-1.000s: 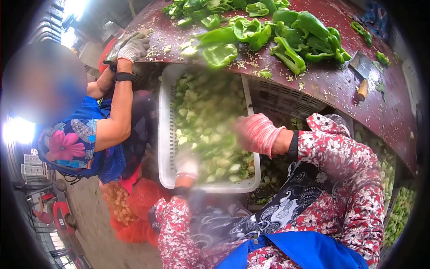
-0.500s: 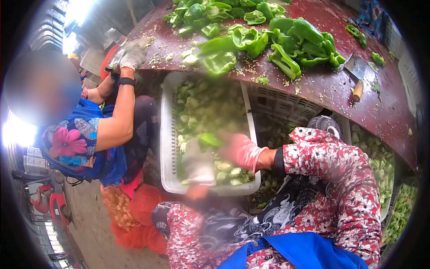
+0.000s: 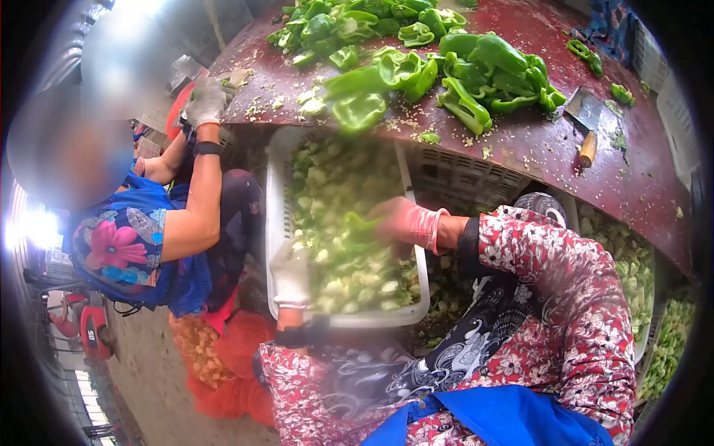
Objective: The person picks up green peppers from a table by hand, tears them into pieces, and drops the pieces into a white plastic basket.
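My right hand (image 3: 413,223), in a pinkish glove, is over a white plastic crate (image 3: 274,223), closed on a piece of green pepper (image 3: 360,225); its fingertips are smeared by motion. To the left, my left hand (image 3: 290,271) in a white glove is beside the crate's left wall, apart from the pepper piece. Its fingers are too blurred to show whether it grips anything. Pale green pepper cores and scraps (image 3: 342,279) fill much of the crate below both hands.
A dark red table (image 3: 520,152) stands ahead, bearing piled cut green peppers (image 3: 498,70), scattered seeds and a cleaver (image 3: 586,119). On the left, a co-worker in a blue apron (image 3: 175,275) works at the table's edge. Orange mesh sacks (image 3: 242,346) lie on the floor.
My left hand has moved left, away from the pepper piece, to the crate's left side. My right hand has shifted slightly up and right with the piece.
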{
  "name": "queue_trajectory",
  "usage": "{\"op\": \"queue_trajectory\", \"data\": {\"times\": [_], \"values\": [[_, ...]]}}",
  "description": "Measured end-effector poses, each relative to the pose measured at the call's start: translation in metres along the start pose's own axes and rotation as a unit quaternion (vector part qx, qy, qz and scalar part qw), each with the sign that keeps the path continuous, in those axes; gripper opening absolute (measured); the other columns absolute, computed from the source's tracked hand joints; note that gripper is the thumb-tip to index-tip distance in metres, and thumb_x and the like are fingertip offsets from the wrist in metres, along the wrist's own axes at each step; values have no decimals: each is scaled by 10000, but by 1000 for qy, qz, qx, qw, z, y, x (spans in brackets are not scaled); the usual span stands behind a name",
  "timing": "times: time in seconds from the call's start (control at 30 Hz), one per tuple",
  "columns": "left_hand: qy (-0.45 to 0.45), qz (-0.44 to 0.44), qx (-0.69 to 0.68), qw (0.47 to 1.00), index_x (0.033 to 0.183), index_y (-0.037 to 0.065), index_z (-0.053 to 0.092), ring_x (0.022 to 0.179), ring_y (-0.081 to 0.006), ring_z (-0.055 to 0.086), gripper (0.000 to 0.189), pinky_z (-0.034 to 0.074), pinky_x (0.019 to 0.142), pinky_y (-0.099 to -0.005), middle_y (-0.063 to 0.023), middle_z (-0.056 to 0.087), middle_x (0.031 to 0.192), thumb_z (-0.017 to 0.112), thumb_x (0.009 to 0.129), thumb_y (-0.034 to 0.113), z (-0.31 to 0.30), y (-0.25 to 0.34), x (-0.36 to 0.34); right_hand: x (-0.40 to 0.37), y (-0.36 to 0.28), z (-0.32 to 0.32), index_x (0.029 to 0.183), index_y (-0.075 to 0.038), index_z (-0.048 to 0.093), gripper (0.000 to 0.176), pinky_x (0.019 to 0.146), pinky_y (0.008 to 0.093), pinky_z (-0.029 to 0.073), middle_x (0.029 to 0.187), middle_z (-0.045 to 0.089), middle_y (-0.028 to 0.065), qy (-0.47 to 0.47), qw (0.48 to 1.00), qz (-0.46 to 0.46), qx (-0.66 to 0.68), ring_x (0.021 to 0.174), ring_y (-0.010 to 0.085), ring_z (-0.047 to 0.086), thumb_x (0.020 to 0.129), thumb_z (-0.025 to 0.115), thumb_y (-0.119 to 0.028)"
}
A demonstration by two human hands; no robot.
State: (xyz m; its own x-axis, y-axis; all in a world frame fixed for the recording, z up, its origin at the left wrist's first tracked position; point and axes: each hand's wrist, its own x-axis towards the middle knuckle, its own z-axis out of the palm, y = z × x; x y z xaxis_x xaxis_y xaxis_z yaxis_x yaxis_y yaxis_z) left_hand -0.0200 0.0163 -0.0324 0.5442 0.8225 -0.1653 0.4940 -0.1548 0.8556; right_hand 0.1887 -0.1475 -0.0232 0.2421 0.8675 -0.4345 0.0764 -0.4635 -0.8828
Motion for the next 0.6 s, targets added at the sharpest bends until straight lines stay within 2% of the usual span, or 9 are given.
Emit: {"op": "queue_trajectory", "data": {"times": [0.1,0.2,0.27,0.3,0.33,0.43,0.5,0.57,0.6], "values": [[56,188,221,955,1394,-48,432,1079,-307,625,655,472,973,-367,-242,521,1348,713,840,156,2,20,-21,-8,3,-7,1285,-77,604,526,827,387,516,1085,667,143,-4,999,-32,28,949,244,644,874,670,-399],[-39,86,78,993,1267,-11,587,1093,-282,631,480,485,939,-370,-188,665,1153,691,880,252,45,14,-36,-33,-19,-4,1154,2,649,487,613,308,517,741,679,87,5,997,-50,-50,646,141,627,825,723,-349],[-58,140,303,941,974,30,642,690,-273,619,225,482,622,-404,-144,641,805,583,934,243,80,-12,-41,-43,-20,-1,1160,-11,645,440,662,319,515,728,677,110,-20,944,-154,-292,690,181,646,819,701,-284],[-82,42,245,965,930,30,637,654,-288,610,202,478,614,-425,-148,643,784,571,932,221,88,8,-50,-39,-14,2,1155,-16,646,418,692,329,516,746,679,131,12,946,-113,-303,726,202,657,817,688,-258],[-77,197,322,923,911,25,621,654,-275,606,201,478,615,-417,-164,629,760,577,929,220,99,-23,-50,-36,-5,5,1150,-21,647,397,723,339,516,764,681,151,48,946,-73,-313,763,223,667,816,674,-232],[-99,193,258,941,947,52,640,625,-242,597,172,499,603,-370,-143,623,734,567,944,207,94,-14,-51,-23,2,-9,1163,7,619,358,820,343,514,961,683,190,221,956,-66,-180,891,268,671,809,613,-48],[23,457,271,847,1014,59,650,810,-298,634,230,521,729,-402,-125,649,906,607,835,197,75,-1,-37,-21,-8,-18,1218,27,575,405,836,321,513,1067,662,186,390,888,-178,-168,948,271,659,814,598,1],[-37,364,197,910,1099,49,610,879,-280,624,273,520,756,-402,-124,641,970,588,870,195,70,0,-32,-22,-12,-12,1285,1,518,437,801,327,524,1104,615,189,477,802,-282,-226,970,264,646,850,556,10],[-90,264,122,953,1184,39,570,947,-262,613,319,520,782,-402,-124,633,1034,569,904,194,68,1,-28,-3,-3,-8,1226,-55,537,421,744,422,537,1005,604,164,326,821,-98,-458,838,336,643,822,632,-122]]}}
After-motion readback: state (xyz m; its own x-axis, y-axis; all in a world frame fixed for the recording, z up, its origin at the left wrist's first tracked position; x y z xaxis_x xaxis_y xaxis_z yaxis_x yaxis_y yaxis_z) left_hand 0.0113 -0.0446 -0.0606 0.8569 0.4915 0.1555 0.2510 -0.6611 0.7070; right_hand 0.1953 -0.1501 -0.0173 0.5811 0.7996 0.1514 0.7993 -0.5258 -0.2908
